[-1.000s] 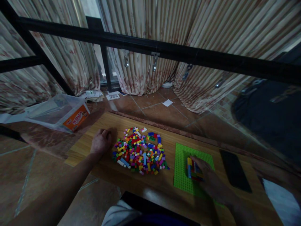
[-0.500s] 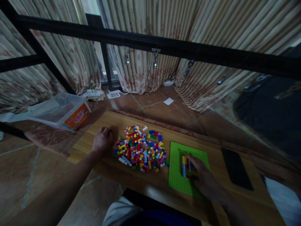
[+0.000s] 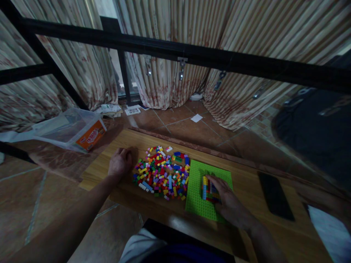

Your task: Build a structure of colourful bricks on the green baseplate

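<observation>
A pile of several small coloured bricks [image 3: 161, 172] lies on the wooden table [image 3: 246, 215]. Just left of the pile rests my left hand [image 3: 119, 163], fingers curled loosely, holding nothing that I can see. A green baseplate [image 3: 195, 197] lies right of the pile, its left edge touching the bricks. On the plate sits a small block of joined coloured bricks [image 3: 207, 188]. My right hand [image 3: 227, 201] lies flat over that block and the plate, fingers stretched out and pressing down.
A black phone [image 3: 274, 195] lies on the table to the right. A clear plastic box with an orange label [image 3: 74, 129] sits on the floor at the left. Curtains and a black metal frame [image 3: 192, 54] stand behind. White paper [image 3: 329, 233] shows at the right edge.
My right hand has slid the green baseplate, with its brick block, leftwards until it touches the brick pile. My left hand has stayed in place.
</observation>
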`<move>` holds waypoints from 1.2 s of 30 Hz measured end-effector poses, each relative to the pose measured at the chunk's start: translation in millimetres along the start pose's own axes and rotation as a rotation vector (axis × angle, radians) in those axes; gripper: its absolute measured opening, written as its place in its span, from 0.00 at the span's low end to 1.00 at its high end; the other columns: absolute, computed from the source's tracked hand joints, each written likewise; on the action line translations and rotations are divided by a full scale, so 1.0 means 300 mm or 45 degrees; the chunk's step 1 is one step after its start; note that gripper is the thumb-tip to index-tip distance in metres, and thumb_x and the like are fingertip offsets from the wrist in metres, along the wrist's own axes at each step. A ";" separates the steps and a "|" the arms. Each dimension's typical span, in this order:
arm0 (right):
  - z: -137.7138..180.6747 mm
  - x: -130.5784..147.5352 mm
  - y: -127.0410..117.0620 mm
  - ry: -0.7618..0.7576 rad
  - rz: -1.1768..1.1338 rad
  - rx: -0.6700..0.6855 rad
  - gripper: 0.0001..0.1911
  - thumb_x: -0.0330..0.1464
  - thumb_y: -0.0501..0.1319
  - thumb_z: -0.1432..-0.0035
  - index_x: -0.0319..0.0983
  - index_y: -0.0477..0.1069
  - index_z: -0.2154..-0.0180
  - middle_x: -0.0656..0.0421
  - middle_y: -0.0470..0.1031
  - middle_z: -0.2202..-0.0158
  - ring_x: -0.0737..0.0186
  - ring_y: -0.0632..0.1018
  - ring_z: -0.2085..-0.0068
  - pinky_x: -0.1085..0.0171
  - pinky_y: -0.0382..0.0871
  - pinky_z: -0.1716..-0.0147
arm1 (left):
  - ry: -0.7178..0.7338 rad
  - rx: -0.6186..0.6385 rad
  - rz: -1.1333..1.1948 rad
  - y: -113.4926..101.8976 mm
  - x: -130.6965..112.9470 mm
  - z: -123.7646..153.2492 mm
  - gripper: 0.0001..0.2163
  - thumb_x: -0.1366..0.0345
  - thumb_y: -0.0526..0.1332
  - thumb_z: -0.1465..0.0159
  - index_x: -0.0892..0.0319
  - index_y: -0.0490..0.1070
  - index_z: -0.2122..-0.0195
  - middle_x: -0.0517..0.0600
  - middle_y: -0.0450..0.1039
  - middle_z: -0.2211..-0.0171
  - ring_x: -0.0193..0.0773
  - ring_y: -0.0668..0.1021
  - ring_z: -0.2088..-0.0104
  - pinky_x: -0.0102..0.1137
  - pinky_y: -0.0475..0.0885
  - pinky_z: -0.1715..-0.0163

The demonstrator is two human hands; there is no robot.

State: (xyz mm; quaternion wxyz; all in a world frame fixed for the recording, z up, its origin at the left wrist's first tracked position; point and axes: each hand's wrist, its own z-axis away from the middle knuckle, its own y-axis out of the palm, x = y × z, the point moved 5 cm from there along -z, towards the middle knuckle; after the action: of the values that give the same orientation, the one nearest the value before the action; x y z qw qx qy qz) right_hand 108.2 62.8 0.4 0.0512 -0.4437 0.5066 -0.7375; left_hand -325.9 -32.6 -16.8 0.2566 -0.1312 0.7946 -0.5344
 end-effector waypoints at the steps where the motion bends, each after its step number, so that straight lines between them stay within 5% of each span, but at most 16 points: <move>1: 0.008 -0.003 -0.010 0.008 0.008 -0.010 0.50 0.18 0.51 0.62 0.47 0.50 0.34 0.58 0.56 0.34 0.57 0.56 0.33 0.48 0.50 0.34 | -0.004 0.002 0.004 -0.001 0.000 0.000 0.15 0.62 0.51 0.36 0.59 0.74 0.55 0.55 0.73 0.56 0.43 0.76 0.56 0.34 0.71 0.57; 7: 0.090 -0.084 -0.070 0.126 0.145 -0.073 0.50 0.18 0.51 0.63 0.44 0.53 0.35 0.55 0.58 0.35 0.54 0.58 0.34 0.46 0.51 0.35 | -0.021 0.026 0.039 0.002 0.000 -0.002 0.15 0.63 0.51 0.36 0.60 0.73 0.53 0.56 0.72 0.55 0.44 0.76 0.55 0.34 0.71 0.56; 12: 0.119 -0.124 -0.037 0.123 0.162 -0.072 0.50 0.18 0.50 0.64 0.43 0.54 0.36 0.54 0.59 0.36 0.54 0.60 0.35 0.46 0.54 0.36 | -0.014 0.025 0.030 0.005 0.002 -0.003 0.15 0.62 0.51 0.35 0.60 0.73 0.54 0.56 0.72 0.54 0.44 0.76 0.55 0.34 0.70 0.56; 36: 0.023 -0.010 -0.016 0.077 0.151 0.024 0.50 0.18 0.51 0.63 0.44 0.53 0.35 0.56 0.58 0.35 0.57 0.57 0.34 0.50 0.51 0.35 | -0.017 0.025 0.024 -0.008 -0.010 0.000 0.16 0.62 0.50 0.36 0.60 0.74 0.55 0.56 0.73 0.56 0.44 0.76 0.56 0.35 0.71 0.57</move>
State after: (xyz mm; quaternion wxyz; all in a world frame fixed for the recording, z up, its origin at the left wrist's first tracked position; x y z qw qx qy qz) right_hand 116.5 61.8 3.1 0.0837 -0.3901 0.5262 -0.7510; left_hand -323.6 -32.0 -13.9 0.2683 -0.1247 0.7887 -0.5388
